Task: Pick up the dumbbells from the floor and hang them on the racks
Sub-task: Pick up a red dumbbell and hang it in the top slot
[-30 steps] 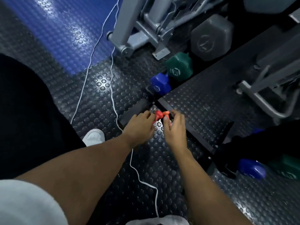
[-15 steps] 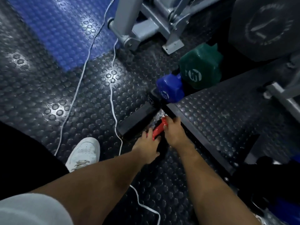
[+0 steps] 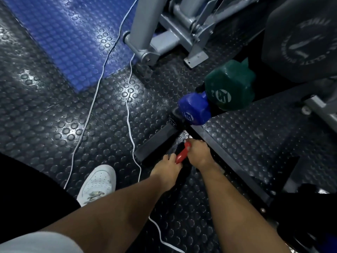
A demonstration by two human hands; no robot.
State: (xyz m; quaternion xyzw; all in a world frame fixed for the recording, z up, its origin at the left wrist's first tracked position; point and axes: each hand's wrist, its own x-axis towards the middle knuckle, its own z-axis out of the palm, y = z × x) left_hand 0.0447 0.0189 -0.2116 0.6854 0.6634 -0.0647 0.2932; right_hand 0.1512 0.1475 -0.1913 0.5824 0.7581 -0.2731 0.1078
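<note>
A small red dumbbell [image 3: 182, 154] lies low over the studded black floor, between my two hands. My right hand [image 3: 199, 154] is closed on its far end; my left hand [image 3: 167, 168] is curled against its near end, and the fingers hide most of it. Beyond them a blue dumbbell [image 3: 194, 111] and a larger green dumbbell [image 3: 230, 88] rest side by side at the foot of the rack. A big black dumbbell head [image 3: 302, 39] fills the top right.
A raised studded black platform [image 3: 255, 139] runs along my right. A black bar [image 3: 156, 141] lies on the floor by my hands. A grey machine frame [image 3: 164, 33] stands behind. Two white cables [image 3: 130, 88] cross the floor by my white shoe [image 3: 98, 183].
The view has closed in on the floor and rack. Both hands have shifted on the red dumbbell, which now points diagonally away between them.
</note>
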